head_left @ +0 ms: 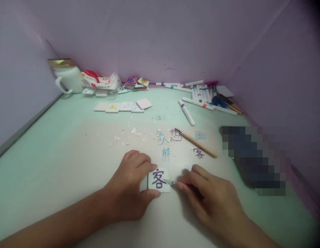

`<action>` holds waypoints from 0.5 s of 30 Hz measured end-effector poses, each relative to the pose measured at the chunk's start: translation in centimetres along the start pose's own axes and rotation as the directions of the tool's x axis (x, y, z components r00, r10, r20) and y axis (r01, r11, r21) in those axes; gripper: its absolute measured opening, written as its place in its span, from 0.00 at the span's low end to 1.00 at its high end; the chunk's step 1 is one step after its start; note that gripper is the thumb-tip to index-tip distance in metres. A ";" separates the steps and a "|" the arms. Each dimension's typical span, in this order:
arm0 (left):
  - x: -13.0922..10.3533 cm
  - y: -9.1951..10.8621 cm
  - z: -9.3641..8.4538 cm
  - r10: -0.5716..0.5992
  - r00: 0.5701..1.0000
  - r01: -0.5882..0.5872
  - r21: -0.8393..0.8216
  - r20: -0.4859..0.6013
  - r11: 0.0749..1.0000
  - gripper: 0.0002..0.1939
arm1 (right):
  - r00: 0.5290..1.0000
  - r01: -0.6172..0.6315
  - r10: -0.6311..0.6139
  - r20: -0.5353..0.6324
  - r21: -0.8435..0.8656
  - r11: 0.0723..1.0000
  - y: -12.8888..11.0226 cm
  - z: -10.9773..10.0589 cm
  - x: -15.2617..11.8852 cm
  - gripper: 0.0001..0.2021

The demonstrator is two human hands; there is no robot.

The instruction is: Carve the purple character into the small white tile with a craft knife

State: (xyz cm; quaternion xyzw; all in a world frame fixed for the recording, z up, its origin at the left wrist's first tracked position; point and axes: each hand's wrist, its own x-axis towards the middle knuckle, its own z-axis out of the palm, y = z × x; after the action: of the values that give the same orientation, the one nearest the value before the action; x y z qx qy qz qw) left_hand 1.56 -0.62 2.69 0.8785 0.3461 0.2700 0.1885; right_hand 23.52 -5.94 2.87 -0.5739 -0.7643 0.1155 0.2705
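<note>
A small white square tile (152,188) with a purple character drawn on it lies on the table at the lower middle. My left hand (132,187) grips its left side, fingertips on the top edge and thumb on the bottom edge. In my right hand (213,198) is a knife (173,183) with a pointed metal blade. The blade tip meets the right part of the purple character. Behind the tile, blue and purple characters are written on the table surface. White shavings (134,131) are scattered behind my left hand.
A wooden-handled tool (198,144) lies behind my right hand. Markers (187,113) are grouped at the back right, and a pixelated dark object (253,162) lies at the right. Pale tiles (125,106), a packet (100,81) and a white mug (69,80) stand toward the back left.
</note>
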 end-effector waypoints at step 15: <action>-1.2 2.0 -2.9 0.239 0.971 -0.233 0.149 -0.026 0.961 0.20 | 0.948 -0.028 0.112 -0.296 0.276 0.961 0.2 -0.7 -0.4 0.07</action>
State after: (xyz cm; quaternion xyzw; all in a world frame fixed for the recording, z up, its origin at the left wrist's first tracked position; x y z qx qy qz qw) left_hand 0.09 -2.41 5.61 0.9188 0.2616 0.2837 0.0829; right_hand 24.17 -6.33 3.22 -0.5699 -0.6687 0.1364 0.4577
